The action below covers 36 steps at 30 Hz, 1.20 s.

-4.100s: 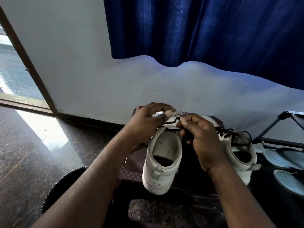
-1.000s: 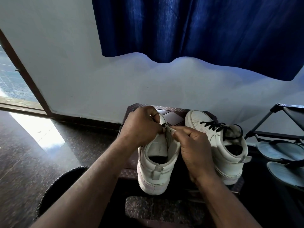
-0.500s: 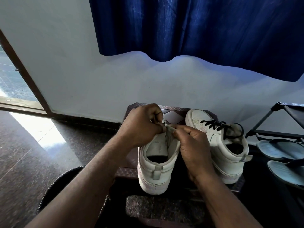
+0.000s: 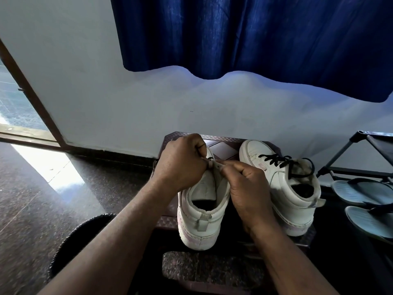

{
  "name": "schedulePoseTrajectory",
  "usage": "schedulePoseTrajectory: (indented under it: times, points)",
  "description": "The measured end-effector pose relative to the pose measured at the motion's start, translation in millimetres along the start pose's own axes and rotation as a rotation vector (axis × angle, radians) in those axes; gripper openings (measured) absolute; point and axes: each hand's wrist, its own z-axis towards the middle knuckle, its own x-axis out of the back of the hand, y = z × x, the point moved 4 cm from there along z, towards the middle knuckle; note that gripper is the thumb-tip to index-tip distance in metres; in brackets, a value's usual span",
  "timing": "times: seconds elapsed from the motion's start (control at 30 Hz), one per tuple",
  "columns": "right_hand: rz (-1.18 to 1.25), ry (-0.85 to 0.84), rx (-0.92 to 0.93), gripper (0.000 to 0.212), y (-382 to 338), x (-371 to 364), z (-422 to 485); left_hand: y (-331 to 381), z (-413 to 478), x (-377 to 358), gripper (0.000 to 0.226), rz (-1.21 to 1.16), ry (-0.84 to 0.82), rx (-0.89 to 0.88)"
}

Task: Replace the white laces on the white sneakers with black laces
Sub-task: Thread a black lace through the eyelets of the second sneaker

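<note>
6 o'clock: near sneaker (image 4: 202, 211) on dark stool (image 4: 221, 143), heel toward camera. Left hand (image 4: 180, 165) and right hand (image 4: 244, 188) meet over its throat, fingers curled, both pinching the eyelet edge; any lace there is too small to tell. Second sneaker (image 4: 293, 194) just beside at 3 o'clock, black lace (image 4: 276, 161) threaded. Sandals (image 4: 361, 192) further toward 3. Blue curtain (image 4: 255, 35) at 12.

Left forearm (image 4: 119, 226), entering at 7 o'clock, and right forearm (image 4: 282, 252), entering at 5 o'clock, are bare to the frame edge. Left hand (image 4: 180, 165) and right hand (image 4: 246, 188) are bare; the visible nails are trimmed short.
</note>
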Motion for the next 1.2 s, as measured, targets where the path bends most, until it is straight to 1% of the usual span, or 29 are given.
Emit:
schedulePoseTrajectory:
  times: [0.03,0.07,0.1,0.13,0.17,0.2,0.27,0.43,0.5,0.63,0.77,0.87,0.93,1.07,1.2]
  points:
    - [0.017,-0.008,0.002,0.017,-0.3,-0.6,0.0,-0.2,0.0,-0.5,0.038,0.022,0.001,0.009]
    - [0.048,-0.018,-0.001,0.028,0.6,-1.4,0.2,-0.5,0.5,-0.9,0.038,0.022,-0.009,0.016]
    - [0.109,-0.029,-0.035,0.046,3.8,-1.7,0.9,-1.3,1.1,-0.8,0.037,0.000,-0.024,0.022]
    - [0.191,-0.048,-0.088,0.056,6.2,-2.2,1.6,-2.1,1.4,-0.1,0.036,-0.032,-0.039,0.029]
    - [0.281,-0.054,-0.145,0.053,8.1,-2.6,1.9,-2.9,1.2,0.9,0.034,-0.056,-0.050,0.038]
    - [0.349,-0.052,-0.185,0.040,9.4,-2.8,2.6,-3.6,0.8,1.7,0.032,-0.070,-0.062,0.047]
    - [0.365,-0.033,-0.200,0.018,11.7,-5.1,6.4,-5.4,0.1,1.9,0.028,-0.094,-0.092,0.067]
    - [0.242,-0.031,-0.147,0.005,16.2,-10.9,12.4,-7.1,0.9,4.1,0.023,-0.113,-0.113,0.111]
    - [0.217,-0.033,-0.125,0.004,17.4,-10.6,14.1,-5.9,0.7,4.5,0.025,-0.087,-0.106,0.100]
    - [0.085,-0.049,-0.072,0.006,17.7,-13.2,18.1,-5.5,0.6,4.0,0.028,-0.059,-0.102,0.100]
    - [0.066,-0.053,-0.058,0.006,19.0,-13.9,19.5,-5.7,0.5,4.0,0.024,-0.065,-0.102,0.097]
    - [0.107,-0.039,-0.053,0.007,19.3,-11.7,18.6,-7.9,-0.2,2.2,0.018,-0.137,-0.105,0.144]
    - [0.125,-0.021,-0.066,0.003,20.7,-10.3,18.9,-9.8,-0.6,1.0,0.015,-0.200,-0.108,0.175]
    - [0.133,0.021,-0.074,0.007,19.5,-8.0,18.8,-11.7,-2.4,0.1,0.019,-0.333,-0.145,0.233]
    - [0.172,0.026,-0.098,0.011,16.6,-5.7,16.8,-11.1,-3.8,1.3,0.017,-0.403,-0.176,0.282]
